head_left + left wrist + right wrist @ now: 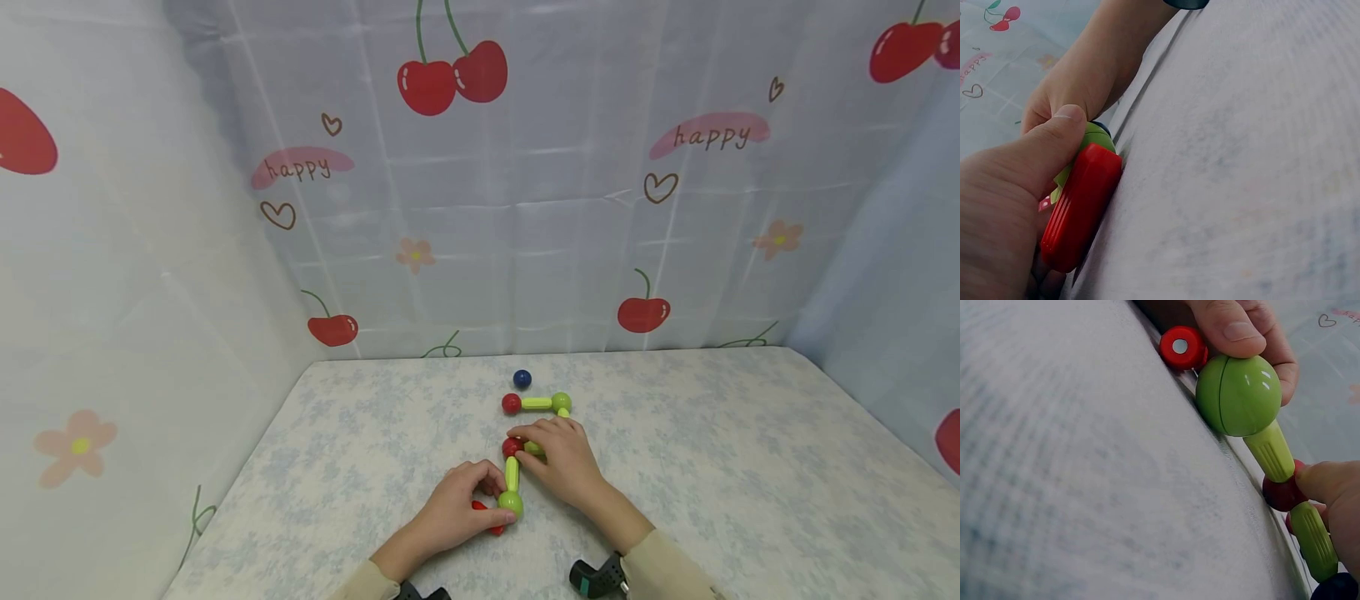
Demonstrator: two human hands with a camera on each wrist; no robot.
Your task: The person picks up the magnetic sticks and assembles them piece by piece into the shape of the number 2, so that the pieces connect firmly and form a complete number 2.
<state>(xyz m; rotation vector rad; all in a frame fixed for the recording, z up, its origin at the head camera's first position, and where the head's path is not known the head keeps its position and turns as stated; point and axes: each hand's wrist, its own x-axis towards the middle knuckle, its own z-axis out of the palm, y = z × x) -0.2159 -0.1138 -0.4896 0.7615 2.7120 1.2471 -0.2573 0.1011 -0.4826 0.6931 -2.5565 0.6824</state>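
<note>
My left hand (459,504) pinches a green ball (511,504) low on the table, its thumb on the near side. A red magnetic rod (1082,209) lies under this hand, touching the ball's side; its silver end disc faces the right wrist camera. From the green ball a yellow-green rod (512,473) runs away to a red ball (512,447). My right hand (562,458) holds that red ball between thumb and fingers. Another green rod (1314,540) extends from it, partly beneath the right hand in the head view.
Farther back, a second red ball (512,403) joins a yellow-green rod (536,403) and a green ball (561,402), whose other rod runs behind the right hand. A blue ball (522,379) sits at the back of the pale table (735,467). Printed curtains (525,275) surround it.
</note>
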